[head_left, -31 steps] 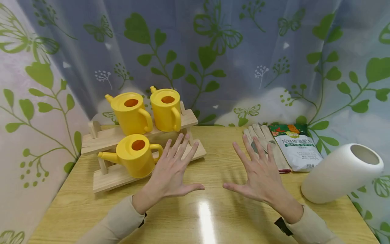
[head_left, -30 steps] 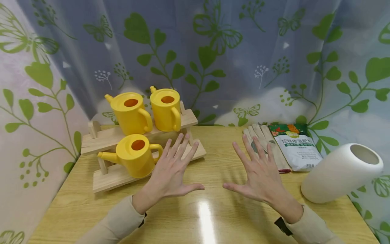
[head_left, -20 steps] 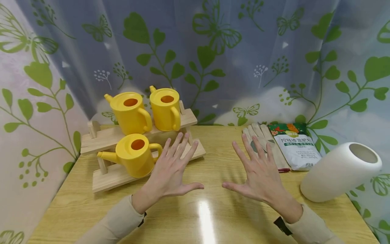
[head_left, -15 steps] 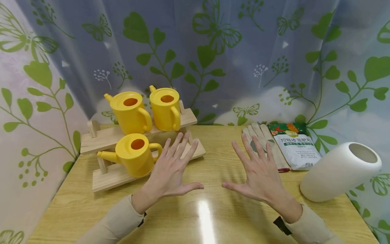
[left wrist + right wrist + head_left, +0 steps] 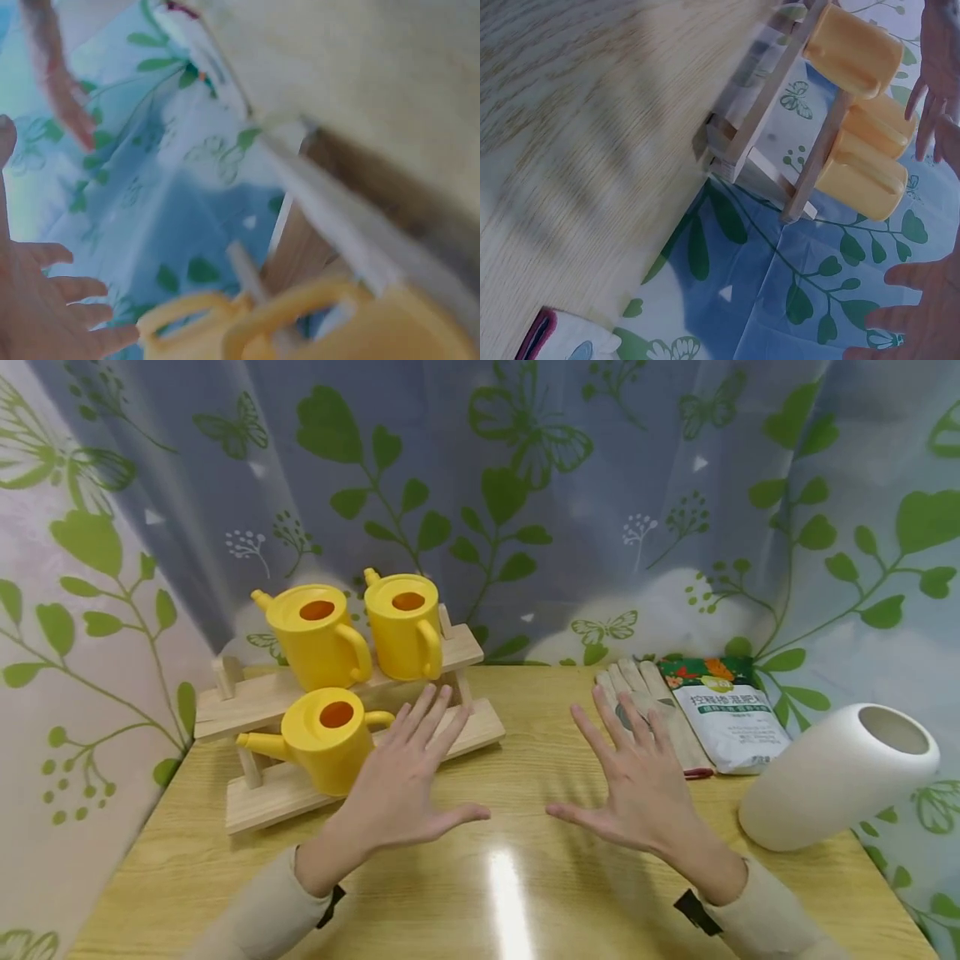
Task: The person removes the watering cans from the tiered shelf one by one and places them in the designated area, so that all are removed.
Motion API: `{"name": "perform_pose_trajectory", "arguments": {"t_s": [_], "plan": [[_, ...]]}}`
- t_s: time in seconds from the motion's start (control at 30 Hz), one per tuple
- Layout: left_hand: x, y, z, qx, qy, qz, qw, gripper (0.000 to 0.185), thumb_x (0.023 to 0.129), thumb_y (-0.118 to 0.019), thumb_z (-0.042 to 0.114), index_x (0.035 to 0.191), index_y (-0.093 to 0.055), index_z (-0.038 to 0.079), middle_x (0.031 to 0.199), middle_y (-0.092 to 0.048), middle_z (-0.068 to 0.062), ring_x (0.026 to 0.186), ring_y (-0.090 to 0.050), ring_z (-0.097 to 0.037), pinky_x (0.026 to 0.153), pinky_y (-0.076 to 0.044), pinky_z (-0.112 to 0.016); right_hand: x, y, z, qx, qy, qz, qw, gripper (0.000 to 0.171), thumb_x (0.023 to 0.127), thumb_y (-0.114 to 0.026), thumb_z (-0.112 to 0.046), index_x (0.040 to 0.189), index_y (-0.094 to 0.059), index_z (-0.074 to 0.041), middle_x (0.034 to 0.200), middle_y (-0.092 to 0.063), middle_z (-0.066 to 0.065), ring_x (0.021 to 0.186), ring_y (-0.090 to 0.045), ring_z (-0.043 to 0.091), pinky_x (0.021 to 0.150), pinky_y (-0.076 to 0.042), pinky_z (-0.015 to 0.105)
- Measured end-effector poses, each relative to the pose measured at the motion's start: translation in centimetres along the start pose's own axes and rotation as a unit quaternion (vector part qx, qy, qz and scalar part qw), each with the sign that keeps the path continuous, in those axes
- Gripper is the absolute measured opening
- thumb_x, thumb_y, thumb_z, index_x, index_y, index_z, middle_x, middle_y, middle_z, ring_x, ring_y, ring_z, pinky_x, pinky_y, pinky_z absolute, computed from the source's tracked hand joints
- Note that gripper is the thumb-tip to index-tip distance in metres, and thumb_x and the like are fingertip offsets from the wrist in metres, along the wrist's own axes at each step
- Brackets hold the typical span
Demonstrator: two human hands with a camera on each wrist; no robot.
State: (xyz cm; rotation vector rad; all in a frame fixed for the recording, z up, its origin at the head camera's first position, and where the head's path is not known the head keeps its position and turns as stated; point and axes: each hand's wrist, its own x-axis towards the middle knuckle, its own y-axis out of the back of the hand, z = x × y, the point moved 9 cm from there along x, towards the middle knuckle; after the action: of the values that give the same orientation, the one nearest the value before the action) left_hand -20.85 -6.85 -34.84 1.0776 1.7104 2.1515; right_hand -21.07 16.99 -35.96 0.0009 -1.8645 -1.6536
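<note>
Both my hands hover flat over the wooden table (image 5: 510, 893), palms down and fingers spread, holding nothing. My left hand (image 5: 401, 777) has its fingertips by the handle of the lower yellow watering can (image 5: 326, 739), which stands on the bottom step of a wooden rack (image 5: 262, 797). Two more yellow cans (image 5: 315, 635) (image 5: 405, 622) stand on the top step. My right hand (image 5: 641, 781) is nearer the pair of pale gloves (image 5: 626, 681). The blurred left wrist view shows my left hand's fingers (image 5: 52, 300) and a can handle (image 5: 300, 322). In the right wrist view the cans (image 5: 859, 112) sit on the rack.
A fertiliser bag (image 5: 723, 714) lies beside the gloves at the back right. A white vase (image 5: 832, 777) lies on its side near the table's right edge. A leaf-patterned curtain (image 5: 525, 502) closes off the back and sides.
My left hand has slid a little left, toward the lower can. The right hand has barely moved, and the view has shifted slightly.
</note>
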Motion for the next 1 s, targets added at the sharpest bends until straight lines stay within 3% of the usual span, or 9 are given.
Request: {"name": "perform_pose_trajectory", "arguments": {"t_s": [0.1,0.2,0.33,0.43,0.53,0.67,0.77,0.9,1.0], "plan": [[-1.3,3.0,-1.8,-0.053,0.028,0.023,0.9979,0.107,0.091,-0.056,0.083,0.168,-0.028,0.014,0.174,-0.028,-0.015,0.163,-0.026,-0.037,0.133,-0.034,-0.060,0.7,0.0,-0.2,0.031,-0.001,-0.013,0.999,0.114,0.082,-0.044,-0.098,0.168,-0.032,-0.022,0.176,-0.026,0.012,0.158,-0.032,0.045,0.128,-0.031,0.072],[-2.8,6.1,-4.2,-0.085,0.066,0.050,0.9930,0.096,0.092,-0.072,0.066,0.165,-0.038,0.014,0.170,-0.039,-0.012,0.158,-0.036,-0.039,0.127,-0.040,-0.065,1.6,0.0,-0.6,0.068,-0.005,-0.022,0.997,0.110,0.082,-0.065,-0.083,0.167,-0.033,-0.023,0.175,-0.029,0.012,0.157,-0.035,0.044,0.126,-0.037,0.071],[-4.8,9.4,-7.6,-0.120,0.122,0.078,0.9822,0.083,0.087,-0.088,0.033,0.158,-0.050,0.014,0.160,-0.053,-0.015,0.146,-0.050,-0.045,0.115,-0.049,-0.070,2.8,0.0,-1.2,0.138,-0.021,-0.027,0.990,0.101,0.084,-0.075,-0.068,0.165,-0.038,-0.021,0.171,-0.036,0.013,0.155,-0.039,0.044,0.123,-0.041,0.071],[-6.3,11.0,-10.7,-0.138,0.158,0.093,0.9733,0.072,0.088,-0.088,0.023,0.152,-0.057,0.010,0.151,-0.061,-0.020,0.128,-0.064,-0.048,0.101,-0.063,-0.054,4.0,-0.1,-1.7,0.201,-0.042,-0.029,0.978,0.092,0.087,-0.078,-0.059,0.163,-0.042,-0.022,0.169,-0.041,0.012,0.154,-0.041,0.042,0.120,-0.044,0.073],[-7.9,11.7,-14.4,-0.168,0.208,0.093,0.9590,0.061,0.093,-0.083,0.021,0.149,-0.061,0.010,0.145,-0.066,-0.016,0.116,-0.073,-0.016,0.085,-0.066,-0.018,5.5,-0.1,-2.1,0.268,-0.058,-0.020,0.962,0.083,0.089,-0.081,-0.048,0.160,-0.048,-0.019,0.164,-0.049,0.010,0.152,-0.047,0.038,0.120,-0.048,0.068],[-9.8,11.9,-19.3,-0.205,0.274,0.081,0.9361,0.053,0.100,-0.076,0.022,0.148,-0.060,0.005,0.123,-0.069,0.025,0.103,-0.054,0.025,0.081,-0.048,0.008,7.5,-0.4,-2.7,0.350,-0.074,-0.010,0.934,0.069,0.093,-0.083,-0.035,0.153,-0.056,-0.016,0.154,-0.060,0.009,0.144,-0.056,0.033,0.117,-0.056,0.054],[-11.3,11.8,-22.3,-0.204,0.312,0.054,0.9262,0.056,0.104,-0.070,0.029,0.151,-0.055,0.002,0.107,-0.053,0.047,0.093,-0.051,0.027,0.070,-0.049,0.003,8.7,-1.0,-3.0,0.411,-0.094,-0.010,0.907,0.059,0.095,-0.081,-0.028,0.148,-0.061,-0.015,0.149,-0.063,0.009,0.137,-0.060,0.032,0.112,-0.061,0.048],[-13.1,11.1,-25.7,-0.211,0.352,0.012,0.9118,0.064,0.106,-0.065,0.037,0.156,-0.048,0.000,0.101,-0.050,0.047,0.084,-0.057,0.022,0.062,-0.058,-0.008,10.4,-2.0,-3.5,0.479,-0.106,-0.007,0.872,0.049,0.096,-0.080,-0.021,0.142,-0.065,-0.013,0.143,-0.067,0.011,0.130,-0.065,0.034,0.108,-0.063,0.049],[-14.2,10.6,-27.8,-0.223,0.371,-0.004,0.9015,0.070,0.107,-0.063,0.040,0.157,-0.044,-0.005,0.097,-0.052,0.046,0.080,-0.062,0.018,0.064,-0.063,-0.013,11.7,-2.6,-4.0,0.508,-0.099,-0.007,0.856,0.045,0.097,-0.079,-0.019,0.140,-0.067,-0.012,0.139,-0.069,0.013,0.128,-0.066,0.036,0.105,-0.065,0.051]]}}
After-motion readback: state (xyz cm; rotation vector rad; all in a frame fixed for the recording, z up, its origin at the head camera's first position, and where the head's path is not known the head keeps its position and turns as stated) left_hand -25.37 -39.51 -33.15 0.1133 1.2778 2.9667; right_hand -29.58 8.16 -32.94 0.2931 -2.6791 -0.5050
